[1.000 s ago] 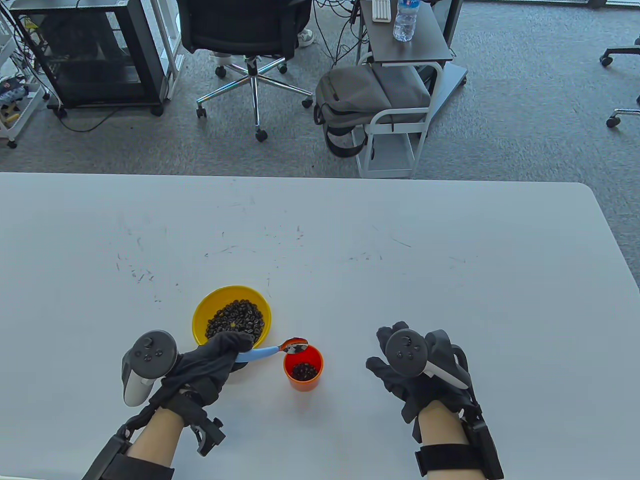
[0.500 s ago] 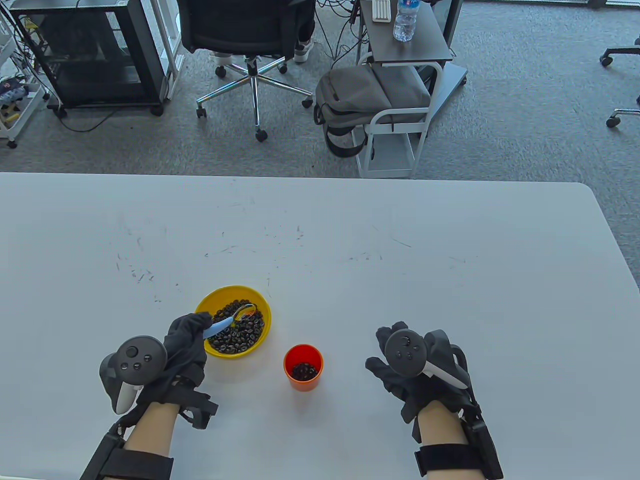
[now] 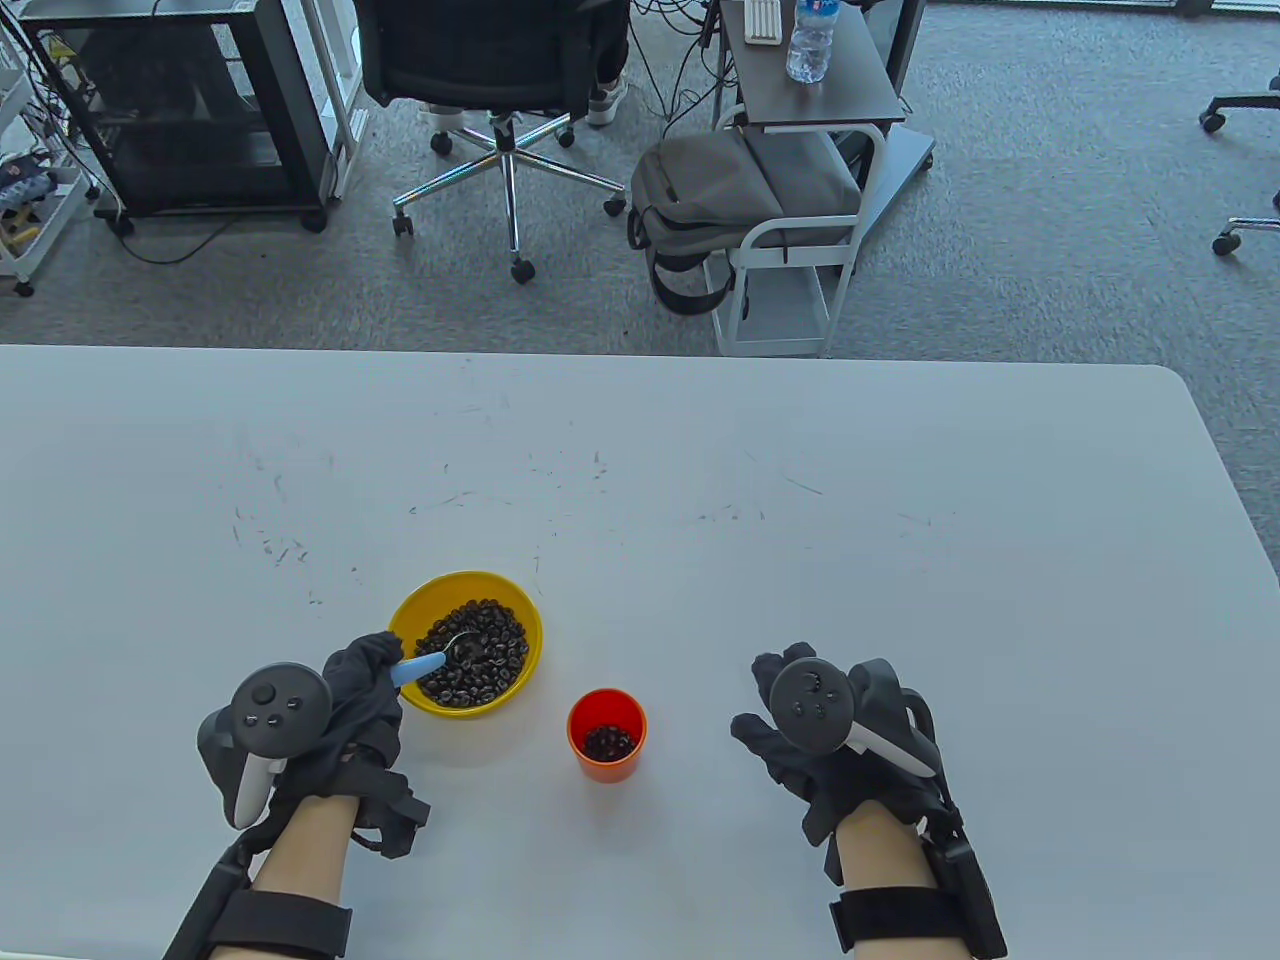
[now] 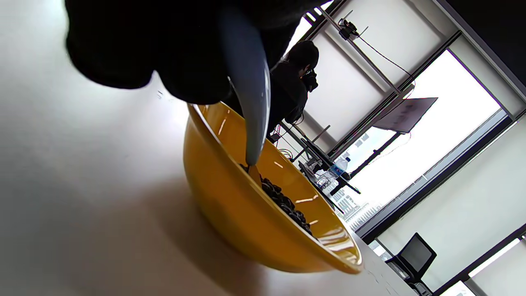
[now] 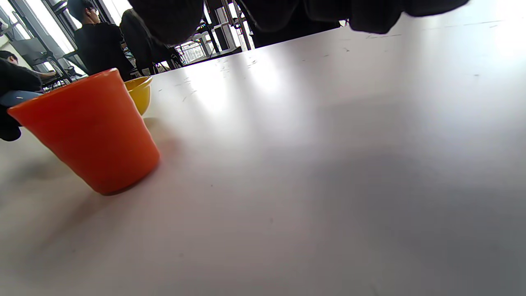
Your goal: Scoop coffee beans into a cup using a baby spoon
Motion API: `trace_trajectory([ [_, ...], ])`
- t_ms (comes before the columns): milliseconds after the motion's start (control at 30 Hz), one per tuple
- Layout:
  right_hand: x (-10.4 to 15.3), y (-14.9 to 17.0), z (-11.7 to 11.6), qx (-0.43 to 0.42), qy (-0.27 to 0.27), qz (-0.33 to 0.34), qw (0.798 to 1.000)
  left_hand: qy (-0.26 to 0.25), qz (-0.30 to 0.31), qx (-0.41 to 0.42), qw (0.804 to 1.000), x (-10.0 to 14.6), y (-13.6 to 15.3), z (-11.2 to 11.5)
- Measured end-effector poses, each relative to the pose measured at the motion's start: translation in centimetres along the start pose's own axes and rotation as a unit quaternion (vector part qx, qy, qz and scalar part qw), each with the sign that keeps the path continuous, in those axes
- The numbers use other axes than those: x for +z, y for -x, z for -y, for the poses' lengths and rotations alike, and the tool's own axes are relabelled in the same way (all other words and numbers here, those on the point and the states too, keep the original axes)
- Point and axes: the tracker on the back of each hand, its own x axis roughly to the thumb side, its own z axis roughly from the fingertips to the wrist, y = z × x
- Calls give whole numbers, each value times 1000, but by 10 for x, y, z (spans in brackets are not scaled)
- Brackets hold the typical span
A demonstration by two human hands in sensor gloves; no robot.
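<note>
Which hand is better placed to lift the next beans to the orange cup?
The left hand: it holds the baby spoon in the yellow bowl. The right hand rests empty beside the cup.

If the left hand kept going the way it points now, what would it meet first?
Probably the yellow bowl: the left hand points up-right, its spoon already dipping into the coffee beans there.

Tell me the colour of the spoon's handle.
Light blue; the spoon handle shows best in the table view.
</note>
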Motion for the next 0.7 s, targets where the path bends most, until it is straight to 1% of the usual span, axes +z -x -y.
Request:
trace_trajectory([
  [133, 0, 0, -1, 0, -1, -1, 1000, 9, -22, 5, 1000, -1, 5, 1],
  [267, 0, -1, -1, 3, -1, 0, 1000, 27, -31, -17, 999, -1, 7, 3],
  [333, 0, -3, -1, 5, -1, 1, 1000, 53, -23, -57, 997, -1, 4, 6],
  [433, -1, -3, -2, 8, -3, 1, 1000, 53, 1, -138, 989, -1, -2, 5],
  [500, -1, -3, -2, 9, -5, 1, 1000, 59, 4, -177, 982, -1, -4, 5],
  [567, 0, -4, -2, 9, -5, 1, 1000, 75, -4, -186, 980, -1, -3, 5],
  [633, 0, -4, -3, 9, -6, 1, 1000, 69, 2, -189, 980, -1, -4, 4],
  [700, 0, -4, -3, 8, -6, 1, 1000, 58, 22, -200, 978, -1, -7, 3],
])
